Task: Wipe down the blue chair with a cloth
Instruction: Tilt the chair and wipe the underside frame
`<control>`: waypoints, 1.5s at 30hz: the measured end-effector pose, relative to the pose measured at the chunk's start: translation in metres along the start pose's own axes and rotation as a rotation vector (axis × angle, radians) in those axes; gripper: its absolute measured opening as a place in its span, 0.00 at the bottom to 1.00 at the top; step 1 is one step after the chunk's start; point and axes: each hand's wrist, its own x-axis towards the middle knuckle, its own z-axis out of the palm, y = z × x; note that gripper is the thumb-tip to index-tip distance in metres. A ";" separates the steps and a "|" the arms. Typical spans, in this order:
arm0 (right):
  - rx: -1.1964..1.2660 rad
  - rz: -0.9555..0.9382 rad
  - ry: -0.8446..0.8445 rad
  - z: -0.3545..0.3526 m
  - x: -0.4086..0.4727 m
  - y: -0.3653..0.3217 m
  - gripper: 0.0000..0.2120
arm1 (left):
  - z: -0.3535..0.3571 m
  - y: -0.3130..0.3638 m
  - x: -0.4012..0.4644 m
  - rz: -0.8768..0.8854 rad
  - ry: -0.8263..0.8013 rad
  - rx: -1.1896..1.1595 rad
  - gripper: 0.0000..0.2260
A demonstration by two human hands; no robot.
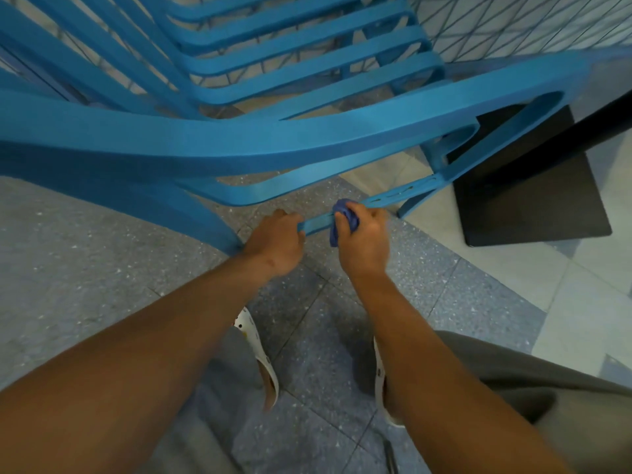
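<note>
Both bare forearms reach forward and down from the bottom edge of the view, converging toward a low crossbar (393, 200) of the blue chair (273, 145). Left hand (275, 244) sits at the near end of that crossbar, knuckles up, wrist slightly bent, fingers curled round the bar's end in a grip. Right hand (364, 241) lies just beside it, farther along the same bar, its fingers and thumb closed around a bunched dark blue cloth (343, 218) that is pressed against the bar; part of the cloth hangs below the bar on the thumb side. Above both hands the chair's broad curved top rail sweeps across the frame, with the slatted seat beyond it. Below the forearms, near the chair's rear leg, grey trouser legs and two white sandals (265, 364) stand on the speckled grey floor tiles (85, 254). Right of the chair lies a black square table base (530, 200) with a dark post rising from it.
</note>
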 end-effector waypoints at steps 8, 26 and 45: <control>-0.221 -0.249 -0.157 -0.004 0.006 0.012 0.13 | 0.017 -0.013 -0.002 0.061 0.151 -0.090 0.13; -0.255 -0.163 -0.130 -0.019 0.033 0.010 0.08 | 0.018 -0.014 0.005 -0.010 0.201 -0.223 0.10; -0.179 0.039 -0.029 -0.019 0.029 0.009 0.07 | 0.024 -0.012 0.009 -0.019 0.228 -0.203 0.08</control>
